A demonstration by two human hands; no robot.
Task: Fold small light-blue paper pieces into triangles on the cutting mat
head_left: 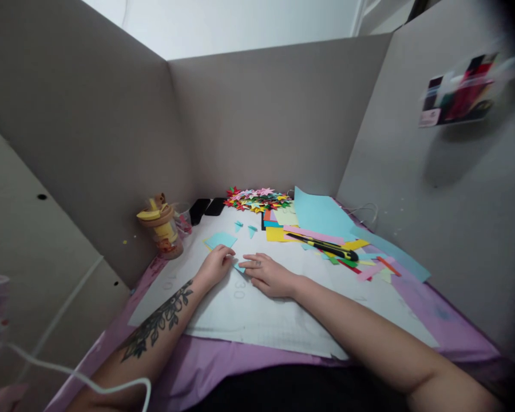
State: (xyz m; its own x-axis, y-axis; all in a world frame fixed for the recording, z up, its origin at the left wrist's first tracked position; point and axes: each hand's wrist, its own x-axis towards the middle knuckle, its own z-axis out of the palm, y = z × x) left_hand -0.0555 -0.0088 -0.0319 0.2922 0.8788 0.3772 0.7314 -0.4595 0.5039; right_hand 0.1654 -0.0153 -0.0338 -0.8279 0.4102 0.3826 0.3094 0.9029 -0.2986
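Between my hands a small folded piece of light-blue paper [240,268] lies low over the white sheet [257,320]. My left hand [216,265] has its fingers curled in a pinch at the paper's left end; the fingertips partly hide the hold. My right hand [269,276] lies flat with its fingers stretched out, their tips on the paper's right side. Just beyond my left hand is a stack of light-blue paper squares [221,240] with a yellow edge showing. Farther back stand two small folded blue pieces [238,226], [252,230].
A pile of colourful folded paper stars [257,199] sits at the back. To the right, a yellow-black utility knife [326,247] rests over paper strips [371,272], near large blue sheets [320,213]. At left are a brown cup [165,232] and dark flat objects [199,210]. Grey panels [278,120] enclose the table.
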